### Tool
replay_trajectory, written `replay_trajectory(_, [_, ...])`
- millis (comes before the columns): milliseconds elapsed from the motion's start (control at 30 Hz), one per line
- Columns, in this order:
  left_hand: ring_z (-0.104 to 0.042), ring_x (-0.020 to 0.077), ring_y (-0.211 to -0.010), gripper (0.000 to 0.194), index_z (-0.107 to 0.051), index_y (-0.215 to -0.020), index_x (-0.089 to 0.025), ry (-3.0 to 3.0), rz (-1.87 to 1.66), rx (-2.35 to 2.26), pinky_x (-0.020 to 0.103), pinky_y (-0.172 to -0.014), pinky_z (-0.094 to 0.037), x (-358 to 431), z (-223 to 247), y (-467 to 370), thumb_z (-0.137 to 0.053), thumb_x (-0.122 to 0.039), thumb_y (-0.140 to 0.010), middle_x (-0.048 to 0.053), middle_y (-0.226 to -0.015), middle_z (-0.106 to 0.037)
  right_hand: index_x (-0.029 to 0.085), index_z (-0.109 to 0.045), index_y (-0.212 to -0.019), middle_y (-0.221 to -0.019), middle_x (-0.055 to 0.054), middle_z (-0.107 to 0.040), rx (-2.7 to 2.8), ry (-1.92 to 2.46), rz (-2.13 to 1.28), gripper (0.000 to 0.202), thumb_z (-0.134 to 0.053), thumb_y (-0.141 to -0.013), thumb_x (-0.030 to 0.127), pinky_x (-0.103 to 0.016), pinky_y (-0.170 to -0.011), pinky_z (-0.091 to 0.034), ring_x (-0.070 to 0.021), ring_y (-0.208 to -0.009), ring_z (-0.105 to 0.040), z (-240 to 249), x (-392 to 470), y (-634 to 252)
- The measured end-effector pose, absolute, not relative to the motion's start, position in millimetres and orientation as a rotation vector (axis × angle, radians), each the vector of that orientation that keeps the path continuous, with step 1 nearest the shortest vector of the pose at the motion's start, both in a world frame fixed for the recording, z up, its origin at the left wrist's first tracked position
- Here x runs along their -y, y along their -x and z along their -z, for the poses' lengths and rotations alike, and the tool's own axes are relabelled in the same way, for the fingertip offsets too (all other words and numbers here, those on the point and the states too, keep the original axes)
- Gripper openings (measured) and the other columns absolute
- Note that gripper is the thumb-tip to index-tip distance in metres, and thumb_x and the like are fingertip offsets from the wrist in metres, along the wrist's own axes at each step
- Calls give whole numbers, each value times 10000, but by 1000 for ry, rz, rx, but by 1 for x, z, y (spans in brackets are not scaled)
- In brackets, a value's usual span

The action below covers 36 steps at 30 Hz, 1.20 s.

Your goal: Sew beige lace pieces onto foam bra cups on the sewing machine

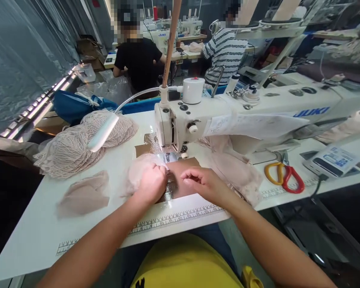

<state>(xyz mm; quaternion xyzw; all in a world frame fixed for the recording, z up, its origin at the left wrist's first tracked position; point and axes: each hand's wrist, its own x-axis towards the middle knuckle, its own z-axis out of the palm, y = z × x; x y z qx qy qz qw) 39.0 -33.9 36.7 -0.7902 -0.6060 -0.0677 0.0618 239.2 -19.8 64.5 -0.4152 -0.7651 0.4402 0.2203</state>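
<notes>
My left hand (153, 182) is clenched on a pale piece of fabric (134, 174), which lies on the surface (33, 232) just near of the needle end of the sewing machine (168, 124). My right hand (202, 181) is to its right, over a brown sheet (187, 166), fingers loosely bent and, as far as I can see, gripping nothing. A ruler strip (183, 216) runs along the near edge. To the left lies a loose flat piece (85, 196), and farther off a heap of patterned cloth (69, 146) sits partly behind a slim lamp (103, 132). More pale cloth (235, 168) spreads to the right of my right hand; beyond it are the scissors (284, 178) (one handle loop yellow, the other red).
</notes>
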Motion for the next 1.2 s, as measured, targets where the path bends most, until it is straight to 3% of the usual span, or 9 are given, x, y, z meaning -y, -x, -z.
replay_trajectory(133, [-560, 249, -644, 246, -611, -660, -140, 2507, 82, 1751, 365, -591, -429, 39, -26, -64, -485, -168, -868, 116, -642, -613, 182, -682, -916, -931, -37, -674, 2397, 1099, -958, 239, -453, -877, 122, -265, -759, -401, -163, -887, -574, -61, 3, -223])
replay_trajectory(267, [-584, 266, -745, 263, -637, -737, -119, 2594, 110, 1783, 381, -672, -472, 50, -44, -52, -460, -228, -899, 121, -701, -638, 168, -666, -954, -933, -55, -632, 2682, 1080, -662, 211, -483, -866, 112, -252, -661, -355, -155, -822, -544, -43, 0, -208])
replay_trajectory(433, [-568, 155, -644, 347, -612, -674, -167, 2964, 460, 1942, 282, -640, -481, 44, -61, -23, -428, -278, -947, 31, -662, -624, 170, -656, -964, -950, -61, -608, 2865, 1092, -253, 204, -488, -872, 98, -282, -634, -325, -175, -841, -507, -31, 5, -200])
replay_trajectory(533, [-613, 191, -836, 270, -686, -923, -153, 2891, 682, 1829, 325, -755, -512, 37, -47, -15, -438, -254, -950, 78, -970, -702, 176, -664, -1008, -952, -80, -611, 2829, 1153, -202, 262, -428, -922, 102, -292, -659, -355, -186, -860, -500, -33, 4, -198])
replay_trajectory(633, [-593, 243, -961, 305, -666, -1121, -130, 2805, 669, 1665, 408, -838, -519, 30, -27, -13, -436, -229, -948, 118, -1209, -653, 190, -663, -1086, -1016, -96, -622, 2796, 1236, -209, 289, -414, -947, 138, -300, -675, -385, -195, -867, -512, -35, 1, -195])
replay_trajectory(867, [-595, 249, -966, 322, -689, -1106, -110, 2855, 704, 1503, 419, -830, -549, 5, -15, -3, -425, -208, -951, 148, -1198, -660, 202, -597, -1257, -1074, -97, -637, 2769, 1321, -245, 449, -437, -860, 63, -307, -666, -397, -210, -885, -540, -30, -9, -190])
replay_trajectory(1200, [-568, 270, -1066, 330, -658, -1188, -147, 2920, 668, 1382, 453, -894, -526, -8, -11, 10, -461, -194, -927, 106, -1234, -649, 183, -597, -1249, -1054, -96, -630, 2751, 1324, -233, 466, -452, -826, 49, -311, -648, -395, -212, -860, -541, -31, -9, -189])
